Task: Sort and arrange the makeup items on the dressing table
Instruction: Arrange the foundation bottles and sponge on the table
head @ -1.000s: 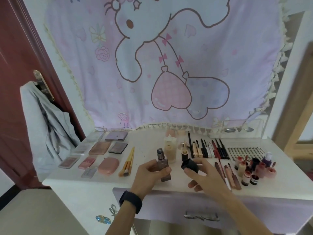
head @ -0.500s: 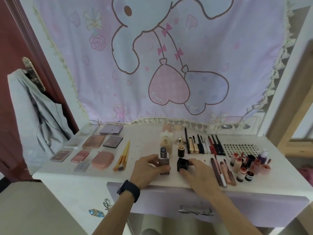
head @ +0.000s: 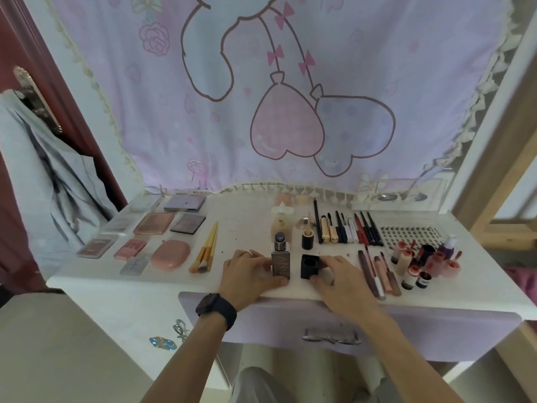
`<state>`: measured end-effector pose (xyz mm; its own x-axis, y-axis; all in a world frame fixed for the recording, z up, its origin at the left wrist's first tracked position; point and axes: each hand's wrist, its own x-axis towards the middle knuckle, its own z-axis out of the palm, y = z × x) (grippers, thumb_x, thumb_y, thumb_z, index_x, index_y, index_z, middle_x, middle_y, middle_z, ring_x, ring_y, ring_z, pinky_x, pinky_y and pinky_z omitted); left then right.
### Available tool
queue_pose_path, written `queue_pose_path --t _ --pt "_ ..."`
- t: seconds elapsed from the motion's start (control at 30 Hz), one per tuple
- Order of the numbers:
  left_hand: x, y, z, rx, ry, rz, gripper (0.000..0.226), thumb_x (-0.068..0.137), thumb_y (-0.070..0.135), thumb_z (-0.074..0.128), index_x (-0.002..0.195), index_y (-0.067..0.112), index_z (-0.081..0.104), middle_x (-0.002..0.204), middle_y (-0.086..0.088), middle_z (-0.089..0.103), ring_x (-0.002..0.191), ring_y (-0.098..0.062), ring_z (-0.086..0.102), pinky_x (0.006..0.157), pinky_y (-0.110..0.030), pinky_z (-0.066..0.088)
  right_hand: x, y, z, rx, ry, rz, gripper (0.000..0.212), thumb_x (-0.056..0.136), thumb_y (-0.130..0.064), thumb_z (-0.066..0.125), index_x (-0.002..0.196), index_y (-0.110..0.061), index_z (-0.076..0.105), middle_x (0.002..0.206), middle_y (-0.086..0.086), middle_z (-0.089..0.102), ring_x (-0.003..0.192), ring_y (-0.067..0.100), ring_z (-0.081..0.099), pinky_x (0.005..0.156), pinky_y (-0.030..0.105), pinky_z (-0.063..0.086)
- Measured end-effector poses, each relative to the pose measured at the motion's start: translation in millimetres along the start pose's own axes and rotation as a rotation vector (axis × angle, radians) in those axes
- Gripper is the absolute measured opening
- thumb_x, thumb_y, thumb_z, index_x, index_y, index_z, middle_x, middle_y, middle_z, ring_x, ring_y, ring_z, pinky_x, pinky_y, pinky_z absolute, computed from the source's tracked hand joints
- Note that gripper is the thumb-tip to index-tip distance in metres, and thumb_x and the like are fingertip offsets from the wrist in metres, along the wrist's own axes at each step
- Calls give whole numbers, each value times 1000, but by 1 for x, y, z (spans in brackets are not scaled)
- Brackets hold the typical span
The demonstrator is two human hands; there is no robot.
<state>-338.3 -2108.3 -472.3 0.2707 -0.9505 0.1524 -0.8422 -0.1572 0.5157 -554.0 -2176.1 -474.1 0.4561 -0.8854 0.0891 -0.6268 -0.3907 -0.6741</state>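
Most of the sorting looks done, as far as this view tells. On the white worktop (head: pixel 247 222), flat palettes (head: pixel 154 223) lie in rows at about nine o'clock. A rounded pink compact (head: pixel 171 255) and a bundle of pale-handled brushes (head: pixel 206 248) sit just beside them. Towards one o'clock, slim dark pencils and wands (head: pixel 348 229) lie side by side. Beyond them is a lash tray (head: pixel 409 232), a flat card dotted with small dark curls. At three o'clock lie long lip tubes (head: pixel 377 271) and a huddle of little round pots (head: pixel 421 261) in reds and pinks.

What seems left is the piece in hand at the near middle. The square-shouldered bottle (head: pixel 280 258) stands upright there, glassy and brownish, with its grey pump top bare. The left hand (head: pixel 247 271) holds it low down, fingers against its side and thumb curled round the foot. Just beside it at three o'clock is the black cap (head: pixel 310 266), a matte hollow cube with its round mouth turned up. The right hand (head: pixel 340 274) pinches it between thumb and fingertips. It probably rests on the worktop, though the wide lens leaves that unsure. The cap is not yet on the bottle. Behind the bottle at twelve o'clock, a pale cream bottle (head: pixel 281 222) and a short black jar (head: pixel 307 241) stand upright, so the bottle likely belongs with them.
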Motion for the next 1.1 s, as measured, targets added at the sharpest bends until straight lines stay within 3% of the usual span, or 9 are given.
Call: queue_pose_path --t 0.17,0.27,0.43,0.9,1.1 --pt "3 -3 1 -7 -26 6 44 71 71 71 106 44 71 101 18 55 104 -10 36 88 -34 29 -2 -3 0 6 -2 14 48 91 -36 67 136 -24 55 128 -7 53 114 14 52 93 27 39" --pt "2 -4 2 -39 -23 3 40 68 73 69 101 49 69 97 23 52 103 -9 35 85 -33 26 -2 -4 -2 1 -9 13 43 94 -35 66 133 -20 57 129 -3 53 112 16 53 94 29 43" --pt "2 -6 4 -28 -22 -7 44 70 73 69 104 45 70 99 21 51 104 -8 33 84 -31 23 -3 -4 -5 23 -68 23 37 96 -30 64 130 -17 59 124 -5 49 105 20 58 86 46 57" --pt "4 -9 3 19 -62 2 52 74 76 64 117 46 66 101 17 47 107 -13 36 95 -36 31 -4 -5 -6 21 -94 48 36 96 -27 64 129 -15 59 126 -7 47 102 23 63 89 47 57" --pt "5 -12 3 -2 -73 15 53 74 76 63 117 45 66 98 20 45 103 -11 33 91 -33 28 -4 -7 -8 14 -98 53 37 96 -28 64 130 -15 59 124 -9 45 104 19 60 89 46 57"
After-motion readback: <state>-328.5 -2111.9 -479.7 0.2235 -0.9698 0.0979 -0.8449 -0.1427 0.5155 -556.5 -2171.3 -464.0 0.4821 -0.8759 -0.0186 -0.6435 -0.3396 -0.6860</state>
